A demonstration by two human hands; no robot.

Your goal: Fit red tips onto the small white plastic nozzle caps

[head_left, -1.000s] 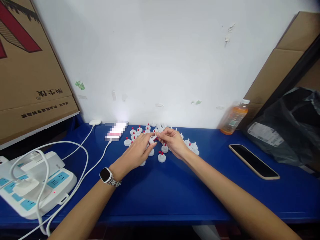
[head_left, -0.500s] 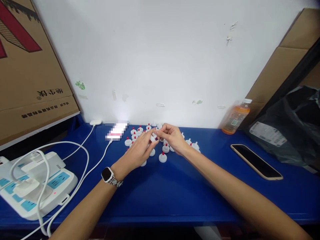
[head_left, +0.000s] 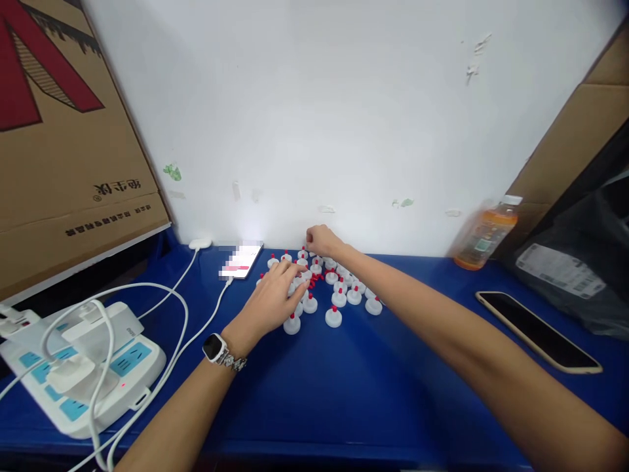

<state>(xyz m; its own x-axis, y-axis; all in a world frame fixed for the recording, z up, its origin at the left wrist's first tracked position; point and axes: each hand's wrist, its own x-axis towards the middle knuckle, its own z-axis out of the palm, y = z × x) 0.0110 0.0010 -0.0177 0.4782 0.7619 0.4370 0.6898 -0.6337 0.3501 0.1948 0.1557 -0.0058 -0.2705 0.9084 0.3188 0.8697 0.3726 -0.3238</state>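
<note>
Several small white caps with red tips (head_left: 334,317) stand in a cluster on the blue table (head_left: 344,387) close to the wall. My left hand (head_left: 275,298), with a watch on its wrist, lies palm down on the left side of the cluster, fingertips among the caps. My right hand (head_left: 322,241) reaches over the cluster to its far edge by the wall, fingers curled downward above the back caps. What those fingers pinch is hidden.
A lit phone on a white cable (head_left: 242,260) lies left of the caps. A white power strip (head_left: 88,367) with plugs sits at front left, and a cardboard box (head_left: 63,144) leans behind it. An orange drink bottle (head_left: 484,236), a dark phone (head_left: 538,331) and a black bag (head_left: 574,269) are on the right.
The hands were together over the cluster holding one white cap. They have parted: the right hand moved back to the wall, and the left hand dropped flat onto the caps.
</note>
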